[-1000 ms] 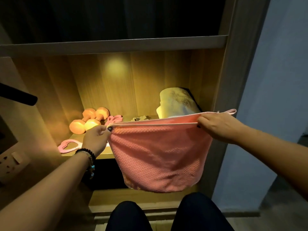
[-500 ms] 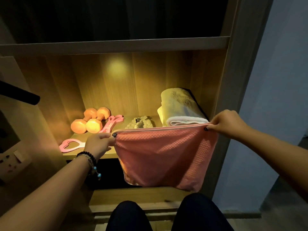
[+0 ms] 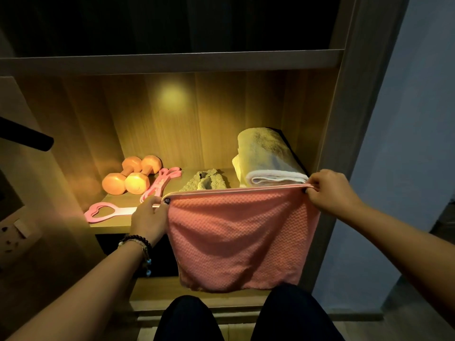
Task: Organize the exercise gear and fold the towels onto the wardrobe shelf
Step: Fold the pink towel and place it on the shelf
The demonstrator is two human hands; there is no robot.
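A: Left hand (image 3: 150,217), beaded bracelet on the wrist, pinches the pink towel's (image 3: 236,237) upper left corner at the shelf's (image 3: 110,223) front edge.

B: Right hand (image 3: 328,193) pinches the upper right corner by the wardrobe's side panel (image 3: 337,134). Towel hangs doubled, taut between them.

A: Behind: orange dumbbells (image 3: 130,177) and pink grip tools (image 3: 108,212) to the left, rolled white towel (image 3: 266,158) to the right.

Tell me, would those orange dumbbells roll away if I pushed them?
Probably not far. The orange dumbbells seem to have flat-sided ends, which would likely stop a roll. They lie side by side on the shelf, apparently touching, so one may nudge the other. They are likely heavy for their size.
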